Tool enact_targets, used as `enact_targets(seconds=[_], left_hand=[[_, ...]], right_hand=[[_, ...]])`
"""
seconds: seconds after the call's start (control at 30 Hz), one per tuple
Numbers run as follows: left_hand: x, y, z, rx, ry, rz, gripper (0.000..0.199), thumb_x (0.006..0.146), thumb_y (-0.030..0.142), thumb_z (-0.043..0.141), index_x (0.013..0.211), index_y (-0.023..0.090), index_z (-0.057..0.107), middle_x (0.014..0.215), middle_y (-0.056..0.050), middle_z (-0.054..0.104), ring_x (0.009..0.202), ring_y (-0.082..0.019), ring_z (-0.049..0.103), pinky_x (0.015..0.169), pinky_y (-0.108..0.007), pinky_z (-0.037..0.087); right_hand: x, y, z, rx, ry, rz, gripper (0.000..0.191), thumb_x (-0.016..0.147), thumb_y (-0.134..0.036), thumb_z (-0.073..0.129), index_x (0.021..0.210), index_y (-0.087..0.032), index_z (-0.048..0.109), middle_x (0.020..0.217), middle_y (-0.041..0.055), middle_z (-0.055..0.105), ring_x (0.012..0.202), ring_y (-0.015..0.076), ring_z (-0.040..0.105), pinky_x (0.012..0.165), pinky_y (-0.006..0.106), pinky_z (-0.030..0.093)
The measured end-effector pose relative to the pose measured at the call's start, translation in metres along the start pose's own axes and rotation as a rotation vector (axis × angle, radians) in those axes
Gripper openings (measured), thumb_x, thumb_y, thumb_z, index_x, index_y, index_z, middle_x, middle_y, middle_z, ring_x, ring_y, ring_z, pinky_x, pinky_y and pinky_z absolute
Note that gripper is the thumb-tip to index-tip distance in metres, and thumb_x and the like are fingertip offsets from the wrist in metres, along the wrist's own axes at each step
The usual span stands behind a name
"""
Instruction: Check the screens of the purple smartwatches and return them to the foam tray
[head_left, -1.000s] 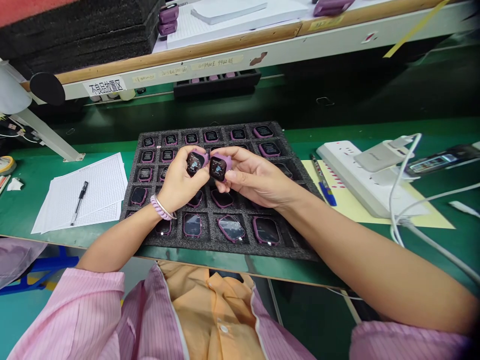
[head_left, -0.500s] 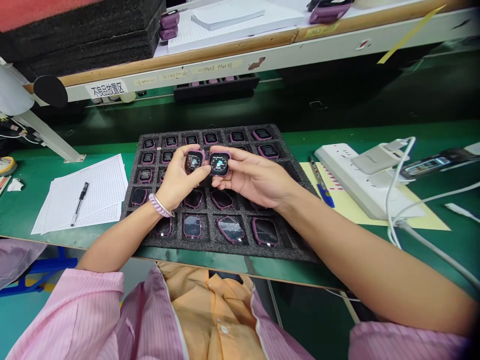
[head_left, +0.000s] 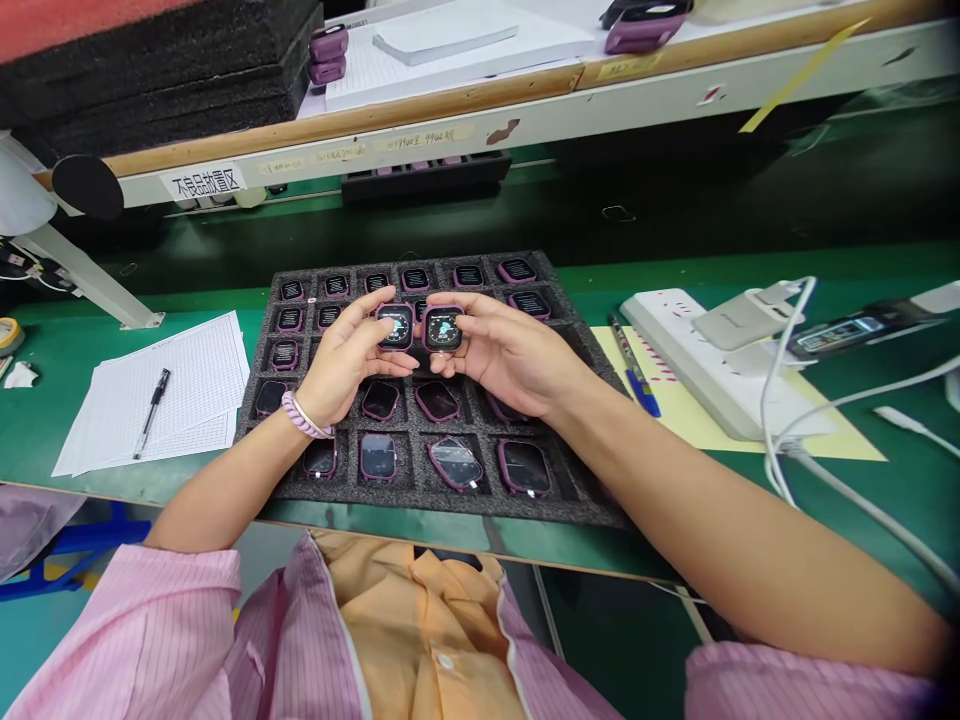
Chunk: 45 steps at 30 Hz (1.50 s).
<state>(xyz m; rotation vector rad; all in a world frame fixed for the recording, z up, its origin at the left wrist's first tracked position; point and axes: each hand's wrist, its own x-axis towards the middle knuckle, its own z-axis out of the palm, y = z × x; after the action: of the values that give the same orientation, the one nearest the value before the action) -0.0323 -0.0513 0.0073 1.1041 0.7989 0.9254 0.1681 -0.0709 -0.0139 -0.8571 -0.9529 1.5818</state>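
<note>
My left hand (head_left: 346,352) is closed on a purple-framed smartwatch body (head_left: 395,327) with a lit screen, its thumb at the screen's left side. In my right hand (head_left: 506,345) is a second lit smartwatch body (head_left: 444,329), pinched between thumb and fingers. Both are held side by side, faces toward me, a small gap between them. Beneath them lies a black foam tray (head_left: 409,493) whose compartments hold several more purple watches. Those in the back rows show text on their screens; the front-row watches (head_left: 379,457) are dark, some with small white tabs. My hands hide part of the tray's middle.
Papers with a black pen (head_left: 152,412) lie left of the tray. At right are a white power strip (head_left: 720,365), chargers, cables and a blue pen (head_left: 643,393) on yellow paper (head_left: 697,425). A shelf edge (head_left: 420,135) crosses behind, carrying stacked black foam (head_left: 172,100).
My left hand has turned its watch more squarely toward me and its thumb has come off the right watch. The gap between the two watches is clearer. The view has shifted slightly.
</note>
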Motion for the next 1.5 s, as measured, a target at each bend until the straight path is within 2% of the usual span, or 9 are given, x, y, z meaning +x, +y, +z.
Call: enact_targets(seconds=[0.07,0.17,0.4,0.67,0.9,1.07,1.27,1.5], left_hand=[[0.0006,-0.0012,-0.0006,0.004,-0.008,0.009,0.061,0.086,0.03,0.069,0.142,0.02,0.051,0.093,0.001,0.069,0.068,-0.014,0.075,0.07,-0.027,0.063],[0.0014,-0.0028,-0.0016,0.025,-0.032,0.037,0.059,0.082,0.03,0.072,0.137,0.021,0.053,0.097,0.0,0.07,0.068,-0.014,0.075,0.07,-0.027,0.063],[0.0024,-0.0044,-0.0017,0.059,-0.053,0.065,0.056,0.073,0.027,0.074,0.124,0.019,0.052,0.101,0.0,0.072,0.067,-0.014,0.075,0.068,-0.026,0.065],[0.0029,-0.0055,-0.0021,0.092,-0.062,0.074,0.054,0.071,0.026,0.071,0.122,0.02,0.053,0.102,0.0,0.07,0.067,-0.013,0.076,0.069,-0.026,0.066],[0.0022,-0.0053,-0.0012,0.086,-0.065,0.081,0.052,0.07,0.024,0.069,0.119,0.019,0.053,0.1,0.001,0.069,0.066,-0.014,0.076,0.067,-0.025,0.067],[0.0025,-0.0058,0.0001,0.098,-0.056,0.097,0.05,0.071,0.025,0.071,0.118,0.019,0.054,0.1,0.002,0.069,0.065,-0.014,0.076,0.066,-0.024,0.067],[0.0038,-0.0082,-0.0016,0.135,-0.045,0.111,0.045,0.076,0.025,0.071,0.117,0.019,0.054,0.102,0.001,0.069,0.063,-0.013,0.075,0.064,-0.023,0.066],[0.0028,-0.0075,-0.0017,0.128,-0.056,0.113,0.051,0.072,0.022,0.071,0.12,0.02,0.055,0.107,-0.001,0.07,0.068,-0.013,0.075,0.069,-0.025,0.066]], right_hand=[[-0.0014,-0.0002,0.0013,-0.021,0.01,-0.013,0.051,0.07,-0.023,0.087,0.117,-0.02,0.065,0.094,0.0017,0.077,0.062,0.0152,0.07,0.058,0.027,0.052],[-0.0023,0.0003,0.0014,-0.042,0.009,-0.05,0.051,0.066,-0.018,0.084,0.114,-0.02,0.066,0.089,-0.0007,0.075,0.061,0.0149,0.07,0.059,0.026,0.053],[-0.0028,0.0016,-0.0001,-0.081,-0.029,-0.104,0.05,0.067,-0.017,0.08,0.115,-0.019,0.065,0.087,-0.0009,0.073,0.063,0.015,0.069,0.06,0.028,0.055],[-0.003,0.0021,-0.0022,-0.106,-0.042,-0.12,0.047,0.073,-0.02,0.084,0.117,-0.019,0.065,0.082,-0.0011,0.07,0.063,0.015,0.069,0.061,0.028,0.056],[-0.0021,0.0044,-0.0044,-0.138,-0.037,-0.14,0.047,0.077,-0.028,0.091,0.116,-0.02,0.066,0.089,0.0001,0.07,0.063,0.0143,0.068,0.061,0.029,0.057],[-0.0036,0.0031,-0.0045,-0.134,-0.066,-0.141,0.049,0.074,-0.021,0.088,0.118,-0.021,0.066,0.088,-0.0005,0.071,0.065,0.0147,0.069,0.062,0.029,0.058],[-0.0048,0.0025,-0.0038,-0.141,-0.059,-0.121,0.052,0.074,-0.019,0.086,0.121,-0.02,0.064,0.101,0.0043,0.074,0.068,0.0154,0.07,0.065,0.03,0.059],[-0.006,0.0005,-0.0009,-0.156,-0.046,-0.126,0.055,0.069,-0.019,0.086,0.119,-0.022,0.063,0.091,-0.0002,0.07,0.067,0.0156,0.068,0.064,0.03,0.058]])
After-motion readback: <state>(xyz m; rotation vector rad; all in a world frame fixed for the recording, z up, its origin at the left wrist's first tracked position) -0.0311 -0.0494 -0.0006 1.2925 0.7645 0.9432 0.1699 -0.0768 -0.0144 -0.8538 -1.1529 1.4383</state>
